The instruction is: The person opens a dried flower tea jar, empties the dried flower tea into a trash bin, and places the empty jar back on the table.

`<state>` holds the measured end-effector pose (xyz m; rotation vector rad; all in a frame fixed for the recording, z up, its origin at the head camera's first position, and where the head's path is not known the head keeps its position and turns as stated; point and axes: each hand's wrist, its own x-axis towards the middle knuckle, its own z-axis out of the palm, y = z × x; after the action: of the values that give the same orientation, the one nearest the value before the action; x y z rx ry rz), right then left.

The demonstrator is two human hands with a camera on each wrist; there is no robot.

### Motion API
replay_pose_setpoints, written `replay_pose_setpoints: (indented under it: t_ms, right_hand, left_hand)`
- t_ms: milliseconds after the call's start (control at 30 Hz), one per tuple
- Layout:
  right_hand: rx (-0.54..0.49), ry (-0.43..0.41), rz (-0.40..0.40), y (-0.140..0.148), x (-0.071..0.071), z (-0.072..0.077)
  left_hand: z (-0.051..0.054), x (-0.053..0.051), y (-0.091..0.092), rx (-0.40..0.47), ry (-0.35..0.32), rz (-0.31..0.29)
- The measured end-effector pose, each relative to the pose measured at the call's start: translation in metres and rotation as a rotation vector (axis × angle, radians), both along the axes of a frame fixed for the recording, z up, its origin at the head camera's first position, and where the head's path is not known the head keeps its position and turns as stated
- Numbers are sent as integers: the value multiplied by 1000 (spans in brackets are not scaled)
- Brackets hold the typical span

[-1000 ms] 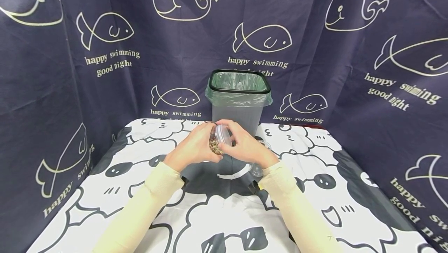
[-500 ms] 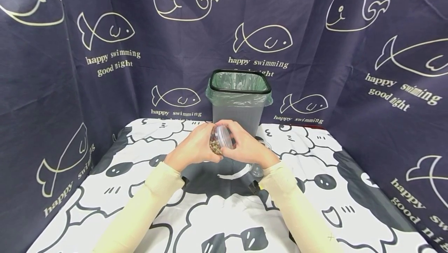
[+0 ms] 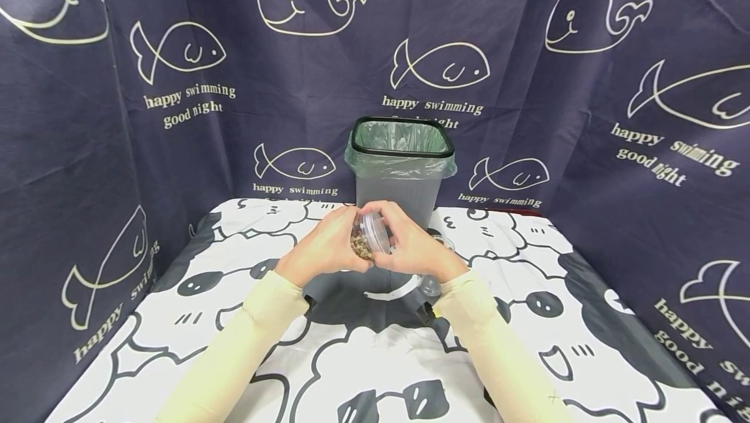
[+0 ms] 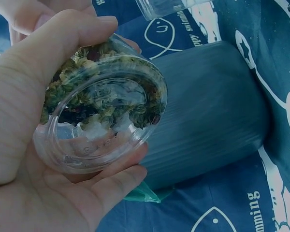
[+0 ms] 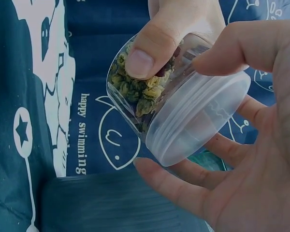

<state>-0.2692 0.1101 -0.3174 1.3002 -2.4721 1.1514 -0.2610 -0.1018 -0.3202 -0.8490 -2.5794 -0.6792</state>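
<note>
A clear plastic jar (image 4: 106,104) of dried yellow-green flower buds (image 5: 140,89) is held tilted above the table, in front of the bin. My left hand (image 3: 325,244) wraps round the jar's body, its thumb pressing the side wall. On the jar's mouth sits a frosted screw lid (image 5: 198,118), facing right. The fingers and thumb of my right hand (image 3: 416,244) grip that lid by its rim. Its palm stands apart from the lid's top in the right wrist view. The hands hide part of the jar in the head view.
A grey bin (image 3: 398,192) with a black rim and green liner stands behind the hands. Clear plastic containers (image 3: 430,285) are on the table by the right wrist, partly hidden. A cartoon-print cloth (image 3: 363,358) covers the table; dark printed curtains (image 3: 305,84) surround it.
The right thumb has shifted slightly down along the lid's rim, and more of the lid's face shows. The left hand and jar stay nearly in place.
</note>
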Motion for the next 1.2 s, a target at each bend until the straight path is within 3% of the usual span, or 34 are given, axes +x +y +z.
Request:
replay_pose_setpoints:
  t_ms: [500, 767, 1067, 1200]
  right_hand:
    - [33, 58, 40, 2, 1, 1]
    - [10, 20, 51, 2, 1, 2]
    - [-11, -25, -100, -1, 1, 4]
    - [-14, -24, -115, -2, 1, 3]
  left_hand:
    - [0, 1, 1, 5, -33, -9]
    - [-2, -1, 1, 11, -18, -15]
    - [1, 2, 2, 18, -26, -17]
    - [2, 3, 3, 12, -26, -16]
